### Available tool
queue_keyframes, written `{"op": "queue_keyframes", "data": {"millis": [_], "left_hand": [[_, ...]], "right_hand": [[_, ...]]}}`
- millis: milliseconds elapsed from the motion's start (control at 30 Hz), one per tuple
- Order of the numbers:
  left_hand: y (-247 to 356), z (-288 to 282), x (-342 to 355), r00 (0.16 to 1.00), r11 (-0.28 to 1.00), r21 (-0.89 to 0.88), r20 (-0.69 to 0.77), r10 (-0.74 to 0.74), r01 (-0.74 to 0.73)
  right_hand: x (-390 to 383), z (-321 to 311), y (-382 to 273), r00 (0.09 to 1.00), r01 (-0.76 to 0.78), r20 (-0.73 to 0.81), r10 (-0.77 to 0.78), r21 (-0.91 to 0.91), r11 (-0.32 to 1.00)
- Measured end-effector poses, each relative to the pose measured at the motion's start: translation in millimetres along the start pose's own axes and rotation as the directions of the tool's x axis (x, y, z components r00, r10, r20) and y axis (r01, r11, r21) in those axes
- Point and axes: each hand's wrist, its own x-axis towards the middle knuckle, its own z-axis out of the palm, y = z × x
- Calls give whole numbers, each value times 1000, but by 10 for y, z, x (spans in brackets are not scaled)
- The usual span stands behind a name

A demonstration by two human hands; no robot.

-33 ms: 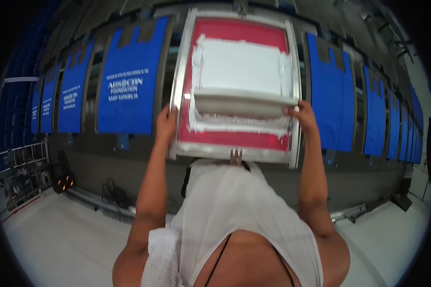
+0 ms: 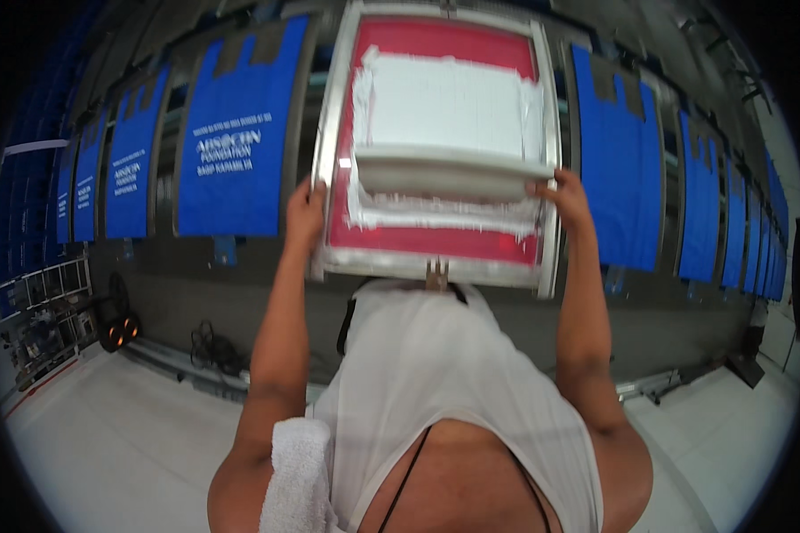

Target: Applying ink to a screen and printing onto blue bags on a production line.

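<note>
A silver-framed printing screen with red mesh lies in front of me. White ink covers the middle of its mesh in a ragged-edged rectangle. Across the ink rests a long, pale squeegee, spanning nearly the full width inside the frame. My right hand grips the squeegee's right end with the fingers bent over it. At the frame's left rail, my left hand is closed around the edge, its fingers partly hidden. Whatever lies under the screen is hidden.
On the left, blue bag-shaped pieces with white print lie in a row on flat boards. Unprinted blue pieces continue the row to the right. A metal bracket sits at the screen's near edge. Dark cables lie at lower left.
The whole scene sits slightly higher in the picture, as my head view has shifted. Both hands keep their holds, and the squeegee stays at about the same place on the screen.
</note>
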Motion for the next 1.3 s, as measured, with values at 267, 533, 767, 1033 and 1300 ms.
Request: {"op": "queue_keyframes", "data": {"millis": [267,533,767,1033,1300], "left_hand": [[-268,45,273,1000,986,-167,-15,22,-24],[-292,84,157,999,987,-156,12,49,-46],[-412,74,226,997,993,-87,18,78,-76],[248,33,-79,817,698,503,29,576,-510],[1120,329,-158,708,414,581,635,308,-701]], "right_hand": [[175,-10,57,995,0,101,-7,62,998],[140,-14,132,996,35,84,-38,40,999],[156,-27,94,995,51,84,-55,48,998],[-249,61,-341,970,180,243,-14,-679,711],[-425,375,-466,940,337,326,-98,-847,411]]}}
